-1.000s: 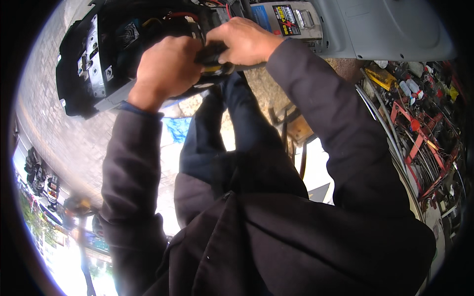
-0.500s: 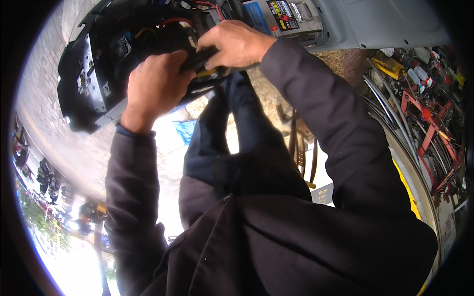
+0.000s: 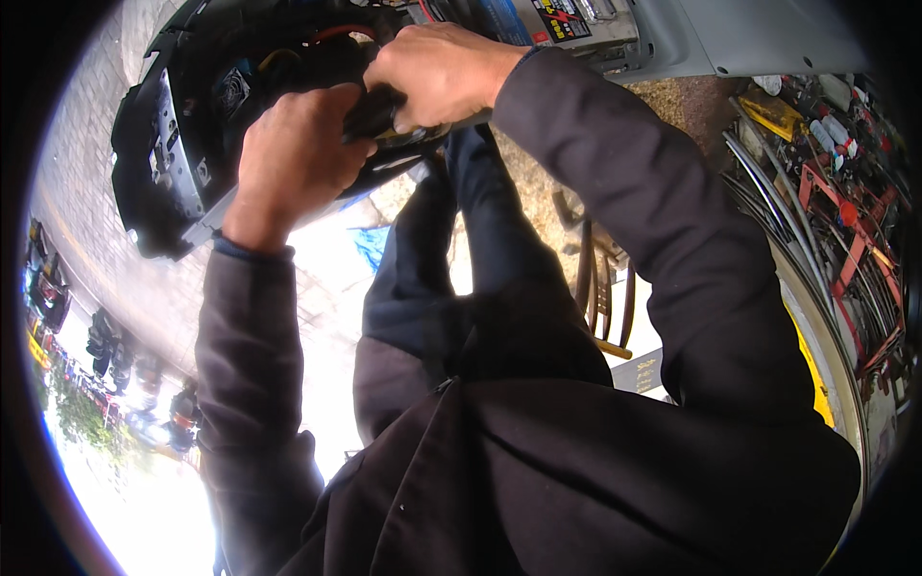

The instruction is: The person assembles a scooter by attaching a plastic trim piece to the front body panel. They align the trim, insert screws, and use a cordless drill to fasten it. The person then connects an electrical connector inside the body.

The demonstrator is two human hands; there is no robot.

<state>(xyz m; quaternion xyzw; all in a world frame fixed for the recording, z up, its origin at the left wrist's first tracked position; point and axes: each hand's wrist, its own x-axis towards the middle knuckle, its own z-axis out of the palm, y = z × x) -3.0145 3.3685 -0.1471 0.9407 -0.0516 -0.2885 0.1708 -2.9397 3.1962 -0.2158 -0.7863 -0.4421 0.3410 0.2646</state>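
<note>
Both of my hands are closed around a short dark piece (image 3: 368,117), whose exact kind I cannot make out in the shadow. My left hand (image 3: 293,154) grips its left end, thumb pointing right. My right hand (image 3: 437,72) pinches the other end from above, fingers curled downward. Around them is the open black body of a vehicle (image 3: 134,154), with wires and a metal bracket (image 3: 173,144) inside. Just beyond my right hand sits a boxy battery (image 3: 576,38) with a printed label. A red cable (image 3: 341,32) runs behind the hands.
A grey panel (image 3: 768,38) extends at the far right. Below it lies a pile of metal rods, red frames and loose parts (image 3: 836,211). A wooden chair (image 3: 605,298) stands beside my right leg. Blue plastic (image 3: 370,245) lies on the paved ground.
Both hands have shifted slightly left and up in the picture, still on the dark piece. The whole scene has also moved a little with the head.
</note>
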